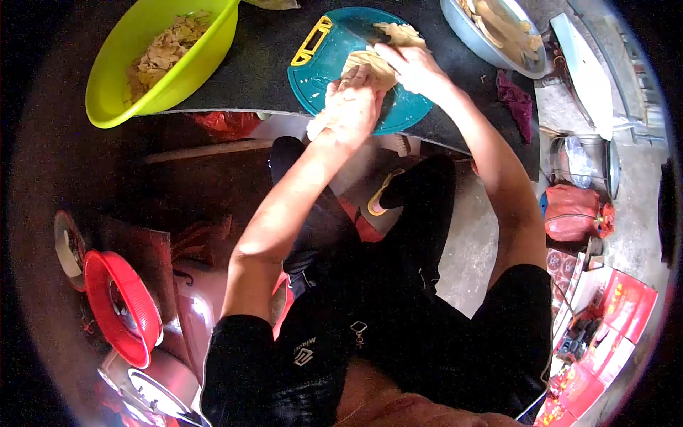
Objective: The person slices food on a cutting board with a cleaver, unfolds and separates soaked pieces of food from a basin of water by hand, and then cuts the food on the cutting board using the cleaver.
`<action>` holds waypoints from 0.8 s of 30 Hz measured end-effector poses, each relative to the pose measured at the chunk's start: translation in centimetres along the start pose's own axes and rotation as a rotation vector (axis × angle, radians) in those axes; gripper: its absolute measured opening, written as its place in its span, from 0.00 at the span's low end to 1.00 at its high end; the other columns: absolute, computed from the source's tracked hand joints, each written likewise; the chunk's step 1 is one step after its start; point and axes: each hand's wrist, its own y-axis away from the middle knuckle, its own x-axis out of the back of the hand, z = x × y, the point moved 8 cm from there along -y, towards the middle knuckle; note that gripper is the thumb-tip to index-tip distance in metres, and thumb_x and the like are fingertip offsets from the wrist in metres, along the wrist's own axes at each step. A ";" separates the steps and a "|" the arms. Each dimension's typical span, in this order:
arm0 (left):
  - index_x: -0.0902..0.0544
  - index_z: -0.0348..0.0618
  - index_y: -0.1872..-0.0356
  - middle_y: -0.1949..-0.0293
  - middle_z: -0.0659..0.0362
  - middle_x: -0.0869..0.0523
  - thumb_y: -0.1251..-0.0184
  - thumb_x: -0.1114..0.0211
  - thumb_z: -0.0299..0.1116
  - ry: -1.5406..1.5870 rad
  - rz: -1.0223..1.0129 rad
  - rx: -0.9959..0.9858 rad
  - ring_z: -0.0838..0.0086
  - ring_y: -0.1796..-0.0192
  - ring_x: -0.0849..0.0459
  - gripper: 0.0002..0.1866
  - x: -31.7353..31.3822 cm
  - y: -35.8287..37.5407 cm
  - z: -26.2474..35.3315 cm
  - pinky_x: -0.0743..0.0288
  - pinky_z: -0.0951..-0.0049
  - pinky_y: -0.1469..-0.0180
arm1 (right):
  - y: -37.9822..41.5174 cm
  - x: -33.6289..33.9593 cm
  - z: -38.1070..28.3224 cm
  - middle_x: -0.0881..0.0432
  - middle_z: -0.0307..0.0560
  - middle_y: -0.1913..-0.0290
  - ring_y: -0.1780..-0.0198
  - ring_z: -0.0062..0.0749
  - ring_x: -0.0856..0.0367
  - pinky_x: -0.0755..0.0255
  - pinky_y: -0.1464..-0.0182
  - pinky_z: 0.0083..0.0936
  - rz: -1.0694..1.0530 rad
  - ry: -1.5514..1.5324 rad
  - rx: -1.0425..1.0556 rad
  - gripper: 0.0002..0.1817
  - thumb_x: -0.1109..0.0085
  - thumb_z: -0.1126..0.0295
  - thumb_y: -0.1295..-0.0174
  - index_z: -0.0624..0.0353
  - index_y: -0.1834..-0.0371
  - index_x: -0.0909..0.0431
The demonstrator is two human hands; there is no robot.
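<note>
A round teal cutting board [320, 73] with a yellow handle lies on the dark table. On it sits a pale, layered piece of food [371, 62], its kind unclear. My left hand [353, 105] presses down on this piece with bent fingers wrapped over its near side. My right hand [418, 70] is closed at the piece's right side, its fingertips pointing left along the top edge; I cannot tell what it holds. Behind that hand, at the board's far edge, is another pale food piece [400, 33]. Small pale scraps dot the board's left part.
A lime-green basin [107, 92] of shredded pale food [171, 53] stands left on the dark table [260, 60]. At right are a light-blue basin [473, 39] of pale slices [498, 25] and a purple cloth [514, 103]. A red basket [117, 313] stands lower left.
</note>
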 end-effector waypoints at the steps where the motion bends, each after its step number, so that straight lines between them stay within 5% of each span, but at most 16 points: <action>1: 0.21 0.40 0.53 0.47 0.50 0.21 0.44 0.36 0.33 -0.046 0.023 -0.012 0.62 0.44 0.22 0.17 -0.2 -0.1 0.4 0.28 0.61 0.47 | -0.4 -0.8 0.6 0.18 0.57 0.67 0.62 0.40 0.18 0.27 0.55 0.34 0.014 0.057 0.107 0.34 0.56 0.39 0.36 0.63 0.58 0.20; 3: 0.21 0.39 0.53 0.46 0.50 0.21 0.45 0.35 0.35 -0.137 0.066 -0.034 0.63 0.43 0.23 0.18 -0.4 -0.1 1.0 0.28 0.60 0.47 | 1.1 0.2 -1.8 0.18 0.57 0.60 0.58 0.40 0.19 0.28 0.52 0.35 0.143 0.076 0.314 0.30 0.56 0.41 0.35 0.57 0.51 0.21; 6: 0.21 0.43 0.50 0.44 0.54 0.22 0.47 0.35 0.34 -0.030 0.018 -0.063 0.66 0.43 0.23 0.20 -0.1 0.0 0.4 0.29 0.60 0.46 | 2.7 1.5 -2.8 0.19 0.55 0.53 0.56 0.40 0.19 0.28 0.50 0.35 0.003 0.059 0.145 0.26 0.55 0.44 0.35 0.50 0.45 0.23; 9: 0.22 0.47 0.48 0.43 0.55 0.22 0.47 0.35 0.34 0.056 -0.067 -0.108 0.66 0.40 0.25 0.22 0.3 0.5 -0.2 0.30 0.60 0.44 | 2.4 4.0 -2.2 0.17 0.49 0.57 0.60 0.41 0.18 0.27 0.53 0.33 0.105 0.033 0.160 0.22 0.53 0.47 0.34 0.49 0.48 0.22; 10: 0.22 0.48 0.48 0.43 0.55 0.22 0.47 0.35 0.34 0.079 -0.090 -0.125 0.66 0.39 0.26 0.22 0.6 0.5 -0.5 0.31 0.60 0.43 | 2.0 4.8 -2.6 0.16 0.49 0.60 0.64 0.40 0.17 0.26 0.57 0.33 0.146 0.262 0.304 0.20 0.50 0.51 0.35 0.49 0.47 0.23; 13: 0.23 0.51 0.45 0.42 0.57 0.23 0.47 0.35 0.35 0.155 -0.209 -0.152 0.68 0.36 0.28 0.24 0.4 0.2 -1.4 0.37 0.59 0.37 | 0.8 6.6 -0.8 0.19 0.50 0.69 0.73 0.33 0.18 0.25 0.70 0.29 0.435 0.298 0.584 0.21 0.52 0.48 0.35 0.51 0.52 0.22; 16: 0.23 0.52 0.43 0.41 0.60 0.23 0.46 0.36 0.37 0.162 -0.252 -0.150 0.69 0.37 0.27 0.25 1.4 0.1 -1.4 0.37 0.60 0.37 | 3.3 3.7 -0.3 0.22 0.50 0.74 0.83 0.33 0.23 0.26 0.78 0.29 -0.088 -0.085 -0.173 0.20 0.50 0.58 0.34 0.51 0.42 0.29; 17: 0.23 0.52 0.44 0.42 0.60 0.22 0.46 0.36 0.37 0.159 -0.238 -0.151 0.69 0.38 0.26 0.25 1.3 0.0 -1.5 0.37 0.60 0.38 | 4.3 2.8 -0.8 0.23 0.51 0.75 0.79 0.36 0.21 0.24 0.74 0.30 -0.199 0.045 -0.086 0.19 0.50 0.67 0.35 0.53 0.40 0.32; 21: 0.20 0.53 0.47 0.45 0.61 0.20 0.47 0.36 0.39 0.166 -0.212 -0.134 0.70 0.41 0.23 0.23 1.1 0.2 -1.8 0.36 0.60 0.39 | 7.8 1.0 -2.9 0.22 0.59 0.70 0.65 0.45 0.19 0.25 0.63 0.36 0.018 0.642 0.584 0.17 0.54 0.68 0.33 0.58 0.42 0.30; 22: 0.20 0.52 0.47 0.46 0.61 0.19 0.47 0.36 0.40 0.174 -0.211 -0.130 0.70 0.41 0.23 0.22 1.1 0.2 -1.8 0.36 0.60 0.39 | 7.6 0.9 -1.2 0.21 0.62 0.67 0.64 0.49 0.19 0.27 0.61 0.39 -0.088 0.392 0.346 0.18 0.54 0.64 0.32 0.61 0.44 0.30; 24: 0.20 0.53 0.47 0.46 0.61 0.19 0.47 0.36 0.40 0.119 -0.258 -0.104 0.70 0.42 0.22 0.22 0.8 0.0 -1.8 0.36 0.59 0.39 | 7.1 0.4 -1.3 0.21 0.59 0.67 0.68 0.48 0.20 0.26 0.64 0.36 -0.061 0.348 0.260 0.19 0.51 0.69 0.37 0.57 0.42 0.31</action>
